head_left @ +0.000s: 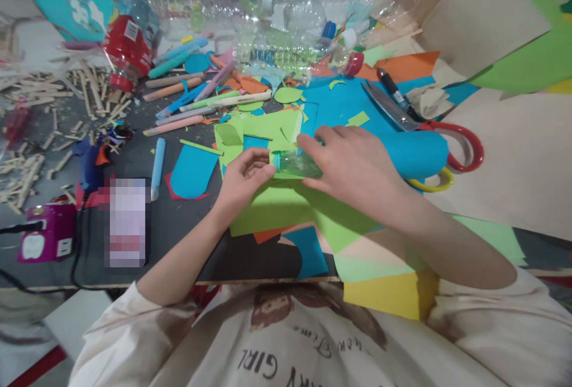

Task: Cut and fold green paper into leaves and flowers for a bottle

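Note:
A small clear plastic bottle (297, 162) with a bluish-green neck lies on its side over green paper (277, 205). My right hand (348, 164) grips its body from above, index finger on the far side and thumb on the near side; the palm hides the bottle's base. At the neck end, my left hand (248, 172) has its fingers curled and its thumb tip against the neck. Just right of my right hand is a rolled blue paper (417, 155). Beyond it lie large scissors (467, 146) with red handles.
Several marker pens (192, 101) and paper scraps lie beyond my hands. A phone (127, 220), a glue gun (90, 164) with its cord and a purple box (47, 232) are at left. Wooden sticks (58, 101) cover the far left. Clear bottles (313, 12) stand behind.

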`<state>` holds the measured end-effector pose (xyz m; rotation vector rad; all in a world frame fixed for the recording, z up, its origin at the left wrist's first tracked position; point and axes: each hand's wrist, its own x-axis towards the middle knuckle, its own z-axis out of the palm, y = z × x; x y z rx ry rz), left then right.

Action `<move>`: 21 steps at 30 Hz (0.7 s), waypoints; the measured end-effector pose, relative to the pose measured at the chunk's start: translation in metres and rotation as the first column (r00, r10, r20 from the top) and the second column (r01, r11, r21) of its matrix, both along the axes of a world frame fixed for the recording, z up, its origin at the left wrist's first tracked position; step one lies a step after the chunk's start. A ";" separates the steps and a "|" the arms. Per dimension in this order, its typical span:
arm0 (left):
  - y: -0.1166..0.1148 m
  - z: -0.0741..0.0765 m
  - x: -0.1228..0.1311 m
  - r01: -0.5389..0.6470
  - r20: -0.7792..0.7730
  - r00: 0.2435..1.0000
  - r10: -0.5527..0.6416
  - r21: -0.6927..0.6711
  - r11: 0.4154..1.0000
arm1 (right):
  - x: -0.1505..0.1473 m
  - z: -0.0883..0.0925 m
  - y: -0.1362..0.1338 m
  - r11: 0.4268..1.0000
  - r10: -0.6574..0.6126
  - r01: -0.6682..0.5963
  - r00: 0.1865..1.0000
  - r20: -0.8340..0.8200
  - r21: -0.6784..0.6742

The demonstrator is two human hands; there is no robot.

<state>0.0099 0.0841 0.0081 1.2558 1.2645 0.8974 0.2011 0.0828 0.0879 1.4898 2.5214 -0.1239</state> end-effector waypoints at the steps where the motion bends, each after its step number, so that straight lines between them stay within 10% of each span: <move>1: -0.001 0.001 0.000 0.009 -0.013 1.000 -0.009 0.002 1.000 | 0.000 0.000 0.000 1.000 0.006 -0.006 1.000 0.000 -0.001; 21: -0.006 0.006 0.004 -0.070 -0.129 0.990 0.061 -0.061 0.996 | 0.022 -0.009 0.036 0.983 -0.028 0.025 0.999 0.016 0.179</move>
